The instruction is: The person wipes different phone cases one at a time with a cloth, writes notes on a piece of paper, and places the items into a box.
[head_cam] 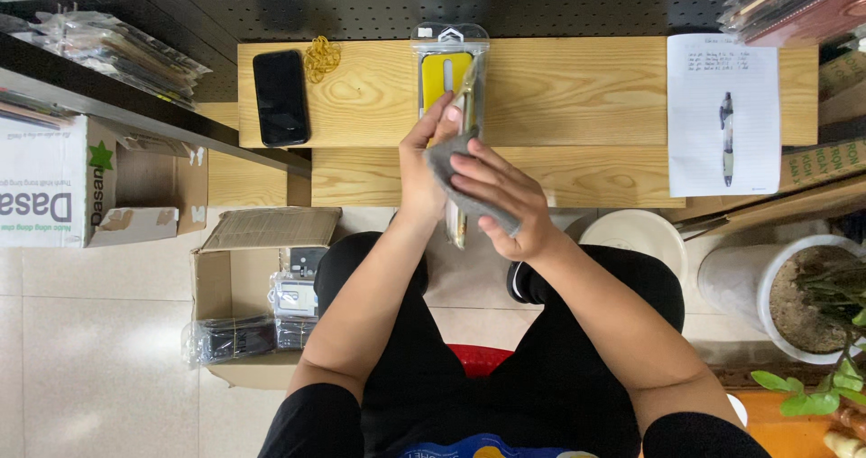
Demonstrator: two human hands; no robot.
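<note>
Left hand (pixel 424 165) grips phone case (pixel 462 142) edge-on, frame centre, above desk (pixel 559 97). Right hand (pixel 501 196) presses grey cloth (pixel 451 174) against case, fingers spread. Packaged yellow case (pixel 446 65) lies flat just behind. Black phone (pixel 280 97) upper left.

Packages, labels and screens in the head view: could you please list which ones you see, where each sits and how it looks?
Clear blister pack: on the wooden bench, upright oblong, yellow insert.
Phone: bench, left part, black screen dark.
Printed sheet: bench, right end, white, pen lying on it.
White carton: far left, green star, dark lettering.
Open brown box: floor, left of the knees, holds bagged dark items.
Bagged stacks: upper-left shelf, clear wrapping.
</note>
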